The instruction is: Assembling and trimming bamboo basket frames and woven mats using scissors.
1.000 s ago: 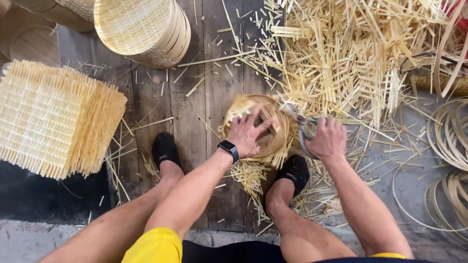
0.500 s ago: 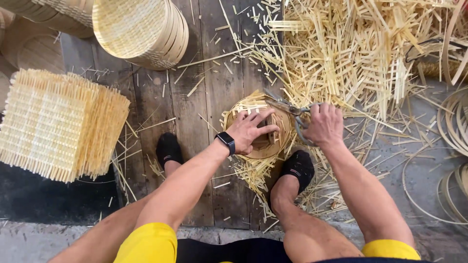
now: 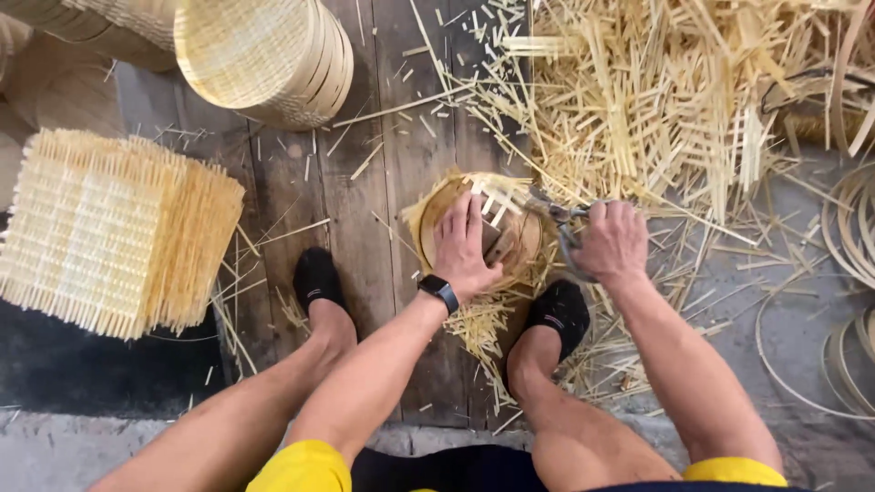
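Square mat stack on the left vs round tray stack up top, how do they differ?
The square mat stack has loose strip ends sticking out all around; the round tray stack has smooth hooped rims. The mats lie flat on the floor, while the trays are tipped, showing a woven face. Both are pale woven bamboo, and neither is touched by a hand.

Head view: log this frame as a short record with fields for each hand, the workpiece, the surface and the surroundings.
left hand: pressed flat on the round woven bamboo tray
right hand: gripping shears at the tray's rim
surface: dark wooden planks
left side: stack of square woven mats
top: stack of round woven trays
right: heap of bamboo strip offcuts, coiled bamboo hoops
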